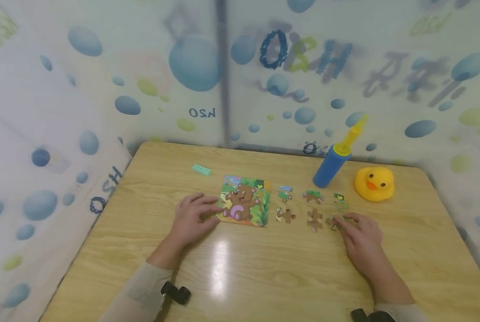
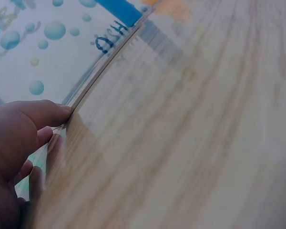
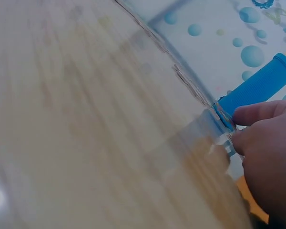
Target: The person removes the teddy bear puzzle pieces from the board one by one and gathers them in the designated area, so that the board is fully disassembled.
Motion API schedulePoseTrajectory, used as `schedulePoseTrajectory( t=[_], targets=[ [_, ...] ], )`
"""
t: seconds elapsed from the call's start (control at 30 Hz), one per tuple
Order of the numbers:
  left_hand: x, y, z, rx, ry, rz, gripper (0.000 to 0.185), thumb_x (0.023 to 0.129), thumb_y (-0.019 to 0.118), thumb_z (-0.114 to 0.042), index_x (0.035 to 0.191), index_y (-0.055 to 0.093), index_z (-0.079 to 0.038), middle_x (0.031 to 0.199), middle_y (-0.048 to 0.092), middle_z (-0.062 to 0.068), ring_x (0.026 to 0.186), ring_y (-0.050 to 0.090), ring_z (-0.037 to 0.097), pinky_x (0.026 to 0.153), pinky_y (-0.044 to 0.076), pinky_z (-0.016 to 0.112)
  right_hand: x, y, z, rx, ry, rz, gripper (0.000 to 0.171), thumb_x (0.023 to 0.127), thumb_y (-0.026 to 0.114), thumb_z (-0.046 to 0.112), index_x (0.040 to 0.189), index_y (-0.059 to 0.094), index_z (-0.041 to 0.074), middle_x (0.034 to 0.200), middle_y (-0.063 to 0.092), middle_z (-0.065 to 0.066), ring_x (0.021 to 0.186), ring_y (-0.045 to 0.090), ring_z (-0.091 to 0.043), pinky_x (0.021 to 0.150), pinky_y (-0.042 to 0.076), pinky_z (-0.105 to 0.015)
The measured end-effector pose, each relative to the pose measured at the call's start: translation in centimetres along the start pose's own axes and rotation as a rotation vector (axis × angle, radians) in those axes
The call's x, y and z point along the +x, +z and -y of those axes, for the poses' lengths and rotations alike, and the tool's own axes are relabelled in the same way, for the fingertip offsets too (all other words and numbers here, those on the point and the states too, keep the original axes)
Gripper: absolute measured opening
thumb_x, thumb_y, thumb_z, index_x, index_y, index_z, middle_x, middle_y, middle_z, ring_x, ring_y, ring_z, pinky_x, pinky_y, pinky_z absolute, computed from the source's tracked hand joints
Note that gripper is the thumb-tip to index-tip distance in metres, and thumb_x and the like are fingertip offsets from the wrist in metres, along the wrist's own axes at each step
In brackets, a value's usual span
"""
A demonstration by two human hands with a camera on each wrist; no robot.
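A square bear picture puzzle (image 1: 240, 201) lies flat on the wooden table (image 1: 264, 277). My left hand (image 1: 193, 219) rests at its left edge, fingers extended and relaxed, with the thumb (image 2: 50, 113) low by the tabletop in the left wrist view. To the puzzle's right, loose jigsaw pieces lie in two rows, among them a blue-green piece (image 1: 285, 192), a brown piece (image 1: 314, 219) and a green piece (image 1: 339, 201). With thumb and index finger my right hand (image 1: 364, 235) pinches the lower-right puzzle piece (image 1: 332, 221), partly hidden by the fingertips.
Behind the pieces stands a blue hand pump (image 1: 330, 167) with a yellow nozzle. A yellow rubber duck (image 1: 374, 184) sits at the right rear. One mint toy brick (image 1: 201, 169) lies behind the puzzle. Bubble-printed curtains (image 1: 256, 103) border the table's back and sides.
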State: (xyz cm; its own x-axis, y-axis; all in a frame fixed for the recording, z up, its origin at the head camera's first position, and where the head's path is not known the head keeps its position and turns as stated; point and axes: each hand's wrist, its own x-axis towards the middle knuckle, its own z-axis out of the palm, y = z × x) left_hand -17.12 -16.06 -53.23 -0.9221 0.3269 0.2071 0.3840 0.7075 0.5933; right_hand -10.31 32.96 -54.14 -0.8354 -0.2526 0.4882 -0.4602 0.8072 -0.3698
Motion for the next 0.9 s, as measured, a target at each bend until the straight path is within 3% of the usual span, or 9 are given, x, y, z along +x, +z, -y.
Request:
schedulePoseTrajectory(
  t=[0.5, 0.9],
  targets=[
    [-0.01, -0.33, -0.07, 0.004, 0.002, 0.013, 0.025, 0.090, 0.084, -0.029, 0.115, 0.082, -0.031, 0.148, 0.065, -0.004, 0.149, 0.040, 0.039, 0.119, 0.012, 0.070, -0.21, 0.07, 0.00, 0.046, 0.186, 0.049, 0.040, 0.089, 0.061, -0.008, 0.127, 0.074, -0.001, 0.134, 0.058, -0.023, 0.124, 0.044, -0.050, 0.098, 0.024, -0.066],
    [-0.08, -0.42, -0.05, 0.000, 0.000, 0.009, 0.025, 0.090, 0.085, -0.027, 0.115, 0.082, -0.031, 0.147, 0.065, -0.003, 0.149, 0.040, 0.040, 0.119, 0.013, 0.071, 0.34, -0.14, 0.52, 0.126, 0.266, 0.040, 0.040, 0.091, 0.054, -0.010, 0.125, 0.074, -0.001, 0.133, 0.059, -0.026, 0.125, 0.045, -0.049, 0.102, 0.025, -0.065]
  ],
)
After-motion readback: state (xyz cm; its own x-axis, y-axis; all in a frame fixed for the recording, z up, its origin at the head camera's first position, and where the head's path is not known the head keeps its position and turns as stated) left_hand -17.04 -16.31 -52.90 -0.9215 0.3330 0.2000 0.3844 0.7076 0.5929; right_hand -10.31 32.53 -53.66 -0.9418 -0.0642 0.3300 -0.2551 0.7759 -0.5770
